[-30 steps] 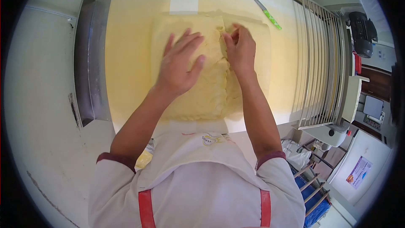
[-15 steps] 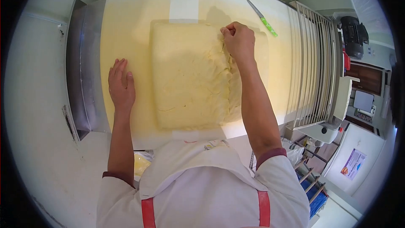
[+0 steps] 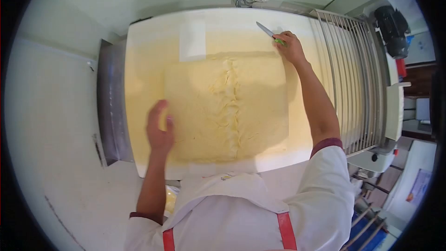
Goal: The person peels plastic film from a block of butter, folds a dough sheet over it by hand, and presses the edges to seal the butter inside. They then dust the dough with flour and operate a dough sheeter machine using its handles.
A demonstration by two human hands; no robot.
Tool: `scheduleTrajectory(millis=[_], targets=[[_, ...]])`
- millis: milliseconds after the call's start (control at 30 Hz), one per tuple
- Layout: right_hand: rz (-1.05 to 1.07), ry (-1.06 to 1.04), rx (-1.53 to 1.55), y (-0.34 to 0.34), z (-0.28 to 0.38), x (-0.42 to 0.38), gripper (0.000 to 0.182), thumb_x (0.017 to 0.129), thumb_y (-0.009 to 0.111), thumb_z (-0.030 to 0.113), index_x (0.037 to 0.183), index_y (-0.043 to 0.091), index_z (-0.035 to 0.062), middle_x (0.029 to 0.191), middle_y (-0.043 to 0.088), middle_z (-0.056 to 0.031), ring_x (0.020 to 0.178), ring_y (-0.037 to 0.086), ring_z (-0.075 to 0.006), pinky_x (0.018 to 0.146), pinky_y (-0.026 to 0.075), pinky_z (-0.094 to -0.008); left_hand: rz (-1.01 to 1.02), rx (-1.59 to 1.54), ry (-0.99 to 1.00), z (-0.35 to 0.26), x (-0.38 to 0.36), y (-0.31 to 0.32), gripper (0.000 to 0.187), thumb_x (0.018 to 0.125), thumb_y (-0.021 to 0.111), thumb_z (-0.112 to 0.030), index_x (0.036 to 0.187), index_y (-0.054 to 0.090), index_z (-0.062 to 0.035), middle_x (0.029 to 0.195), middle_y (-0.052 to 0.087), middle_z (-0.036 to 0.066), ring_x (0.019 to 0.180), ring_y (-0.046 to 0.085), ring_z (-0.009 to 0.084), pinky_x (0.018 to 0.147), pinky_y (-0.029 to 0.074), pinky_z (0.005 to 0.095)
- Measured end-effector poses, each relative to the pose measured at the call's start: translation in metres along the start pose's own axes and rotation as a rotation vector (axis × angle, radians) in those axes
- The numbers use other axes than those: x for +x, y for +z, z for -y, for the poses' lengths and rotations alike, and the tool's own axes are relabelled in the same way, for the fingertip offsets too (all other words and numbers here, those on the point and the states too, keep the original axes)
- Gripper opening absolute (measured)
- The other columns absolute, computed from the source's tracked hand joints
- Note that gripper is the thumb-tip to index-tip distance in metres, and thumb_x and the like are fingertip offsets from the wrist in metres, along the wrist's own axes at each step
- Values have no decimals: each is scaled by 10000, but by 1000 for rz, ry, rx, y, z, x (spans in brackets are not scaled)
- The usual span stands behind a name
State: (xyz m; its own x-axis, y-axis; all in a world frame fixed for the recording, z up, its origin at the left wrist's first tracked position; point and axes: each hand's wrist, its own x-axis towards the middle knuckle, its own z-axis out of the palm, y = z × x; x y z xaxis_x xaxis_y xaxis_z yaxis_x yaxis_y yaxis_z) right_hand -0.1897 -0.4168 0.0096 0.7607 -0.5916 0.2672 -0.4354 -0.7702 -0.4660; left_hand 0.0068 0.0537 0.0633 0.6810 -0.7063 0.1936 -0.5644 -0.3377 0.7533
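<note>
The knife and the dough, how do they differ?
The knife is slim; the dough is a broad slab. The knife has a grey blade and green handle; the dough is pale yellow with a wrinkled seam. The right hand holds the knife; the dough lies on the table. Both appear over the same table.

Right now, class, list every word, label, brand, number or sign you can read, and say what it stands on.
None can be read.
Print on the white apron: too small.
Purple sign at far right: too small and blurred.
</note>
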Motion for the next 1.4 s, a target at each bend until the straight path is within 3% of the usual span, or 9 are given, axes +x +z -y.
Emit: scheduleTrajectory(millis=[33, 133, 300, 367, 600, 700, 800, 1000, 1400], targets=[[91, 77, 39, -2, -3, -5, 233, 848, 633, 99, 1079, 666, 100, 1044, 627, -169, 965, 596, -326, 808, 491, -382, 71, 11, 37, -23, 0, 16, 365, 919, 568, -172, 1243, 565, -3, 1276, 578, 155, 1253, 500, 311, 1071, 358, 401], [-163, 59, -174, 23, -29, -11, 233, 855, 607, 87, 1084, 648, 83, 958, 646, -171, 882, 617, -335, 761, 496, -410, 310, 74, 263, -87, 10, 77, 462, 907, 570, -167, 1329, 484, 0, 1354, 500, 196, 1288, 447, 360, 1087, 339, 438], [-294, 436, 428, -25, 18, -99, 293, 862, 586, 99, 1148, 648, 85, 682, 615, -156, 583, 581, -254, 604, 485, -370, 526, 142, 472, -151, 32, 166, 591, 930, 533, -233, 1418, 343, 41, 1455, 369, 237, 1367, 338, 382, 1124, 266, 479], [-157, 630, 581, -22, 31, -134, 309, 856, 613, 114, 1159, 673, 111, 705, 631, -158, 583, 573, -215, 601, 481, -318, 530, 220, 494, -164, 42, 194, 630, 947, 498, -283, 1445, 289, 44, 1492, 311, 241, 1398, 284, 384, 1138, 225, 494], [-248, 497, 625, -6, 40, -104, 306, 867, 610, 155, 1154, 668, 68, 957, 682, -199, 828, 654, -337, 762, 513, -368, 494, 553, 426, -170, 56, 245, 713, 965, 418, -376, 1480, 181, 56, 1552, 192, 229, 1451, 168, 354, 1168, 124, 493], [-234, 466, 707, -9, 37, -131, 302, 867, 603, 147, 1149, 668, 62, 979, 680, -202, 870, 657, -342, 779, 514, -368, 497, 587, 423, -172, 56, 246, 713, 968, 407, -378, 1482, 174, 57, 1553, 186, 233, 1451, 164, 360, 1167, 123, 494], [-182, 518, 770, -21, 43, -167, 292, 883, 614, 129, 1162, 664, 60, 910, 694, -186, 724, 641, -235, 713, 506, -316, 506, 591, 401, -171, 54, 247, 711, 969, 405, -375, 1484, 170, 55, 1553, 180, 238, 1451, 159, 366, 1166, 120, 498], [-217, 468, 776, -11, 36, -131, 310, 854, 598, 144, 1145, 668, 60, 956, 675, -220, 837, 660, -354, 769, 522, -386, 498, 590, 431, -173, 54, 249, 700, 966, 426, -342, 1485, 170, 52, 1553, 177, 242, 1449, 160, 375, 1167, 116, 497], [-245, 399, 674, -56, 112, -378, 292, 834, 624, 81, 1122, 673, 75, 766, 629, -140, 675, 596, -329, 639, 481, -428, 443, 579, 501, -156, 52, 256, 659, 974, 429, -315, 1470, 217, 62, 1539, 210, 257, 1442, 182, 373, 1168, 130, 482]])
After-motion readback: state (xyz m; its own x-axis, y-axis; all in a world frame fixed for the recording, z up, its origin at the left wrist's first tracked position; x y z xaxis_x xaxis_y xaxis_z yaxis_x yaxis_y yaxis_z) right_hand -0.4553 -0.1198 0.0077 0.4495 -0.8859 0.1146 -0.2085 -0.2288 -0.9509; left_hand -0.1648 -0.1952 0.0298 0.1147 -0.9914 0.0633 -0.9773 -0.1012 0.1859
